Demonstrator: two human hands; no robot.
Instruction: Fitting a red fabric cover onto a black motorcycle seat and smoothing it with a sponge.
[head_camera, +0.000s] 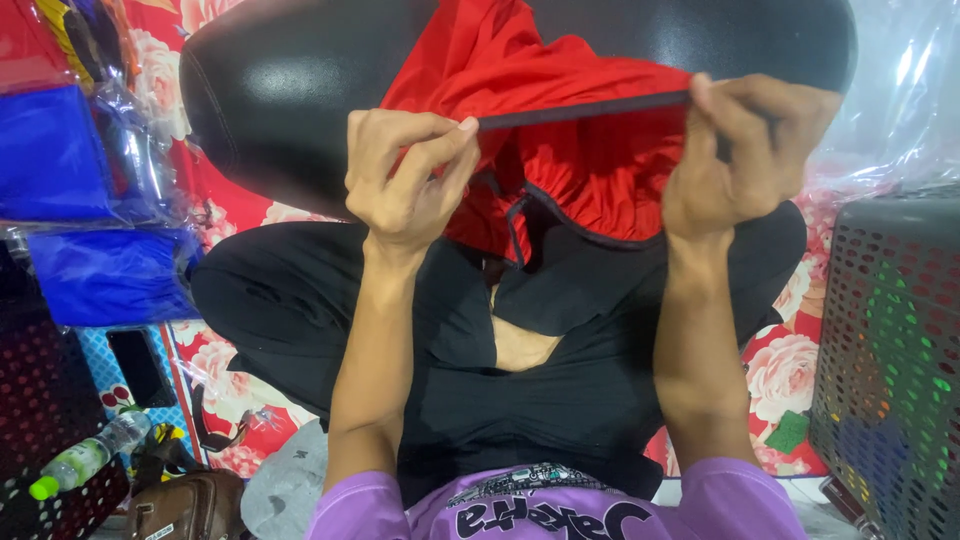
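Note:
A red garment (590, 160) with a black trimmed band (585, 110) hangs over my crossed legs in black trousers (560, 380). My left hand (405, 175) pinches the left end of the black band between thumb and forefinger. My right hand (745, 150) grips the band's right end. The band is stretched taut and level between both hands. The rest of the red cloth bunches below and behind it, partly over a black padded seat (290, 90).
Blue fabric packs in clear plastic (60, 160) are stacked at the left. A grey perforated basket (890, 350) stands at the right. A plastic bottle with a green cap (85, 458), a brown bag (185, 505) and a dark phone (140, 365) lie on the flowered red mat (780, 370).

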